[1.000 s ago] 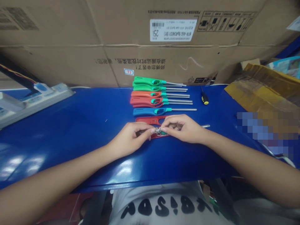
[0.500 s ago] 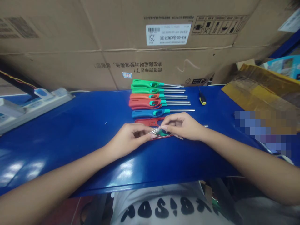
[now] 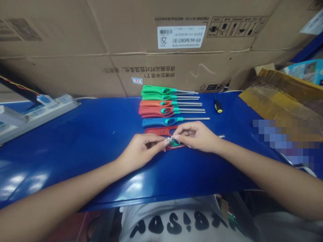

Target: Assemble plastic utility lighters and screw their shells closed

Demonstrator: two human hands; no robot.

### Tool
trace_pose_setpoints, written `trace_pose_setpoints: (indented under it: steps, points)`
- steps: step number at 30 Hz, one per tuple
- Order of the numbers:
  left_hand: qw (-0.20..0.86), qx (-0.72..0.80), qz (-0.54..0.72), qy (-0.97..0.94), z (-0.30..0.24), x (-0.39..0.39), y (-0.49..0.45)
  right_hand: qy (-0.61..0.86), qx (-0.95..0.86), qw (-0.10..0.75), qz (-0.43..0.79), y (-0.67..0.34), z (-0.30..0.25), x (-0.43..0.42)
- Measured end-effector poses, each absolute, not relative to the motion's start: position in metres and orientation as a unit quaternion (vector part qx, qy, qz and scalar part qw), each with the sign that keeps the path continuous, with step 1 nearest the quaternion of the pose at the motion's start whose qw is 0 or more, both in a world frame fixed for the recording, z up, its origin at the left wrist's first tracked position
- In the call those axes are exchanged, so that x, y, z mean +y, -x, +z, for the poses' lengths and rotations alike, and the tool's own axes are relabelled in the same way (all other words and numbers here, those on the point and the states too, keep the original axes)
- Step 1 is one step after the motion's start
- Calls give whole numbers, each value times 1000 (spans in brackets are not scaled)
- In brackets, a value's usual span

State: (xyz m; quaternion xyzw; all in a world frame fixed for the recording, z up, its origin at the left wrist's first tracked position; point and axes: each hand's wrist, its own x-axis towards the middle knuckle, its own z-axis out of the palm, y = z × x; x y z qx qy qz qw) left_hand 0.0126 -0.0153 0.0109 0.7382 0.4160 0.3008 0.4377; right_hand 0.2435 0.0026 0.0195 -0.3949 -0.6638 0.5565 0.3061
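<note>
My left hand (image 3: 145,148) pinches a small clear fuel tank (image 3: 167,140) between thumb and fingers. At the tank's right end, the fingertips of my right hand (image 3: 193,136) are pressed together on its tip; any tiny part between them is too small to make out. Beneath both hands lies an opened red lighter casing (image 3: 160,130), with a green inner piece (image 3: 176,143) showing in it. A metal tube end sticks out beyond my right wrist. Just behind, a blue gas lighter (image 3: 157,122) lies with its metal nozzle to the right.
Several green, orange and red gas lighters (image 3: 156,111) lie in a row behind the blue one. A black-and-yellow screwdriver (image 3: 218,107) is to their right. White power strips (image 3: 50,114) stand at left; cardboard (image 3: 131,33) walls off the back. A yellow-taped package (image 3: 282,97) is at right.
My left hand's fingers have slid slightly further along the clear tank, covering more of it. My right hand stays at the tank's tip, nearly still.
</note>
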Motion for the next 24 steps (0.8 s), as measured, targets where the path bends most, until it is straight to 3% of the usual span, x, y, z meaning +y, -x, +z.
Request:
trace_pose_setpoints:
  steps: [12, 24]
  points:
    - [411, 421, 299, -751, 14, -18, -14, 391, -683, 295, 542, -244, 20, 0]
    - [456, 425, 301, -722, 17, -15, -12, 384, -654, 291, 583, -246, 18, 8]
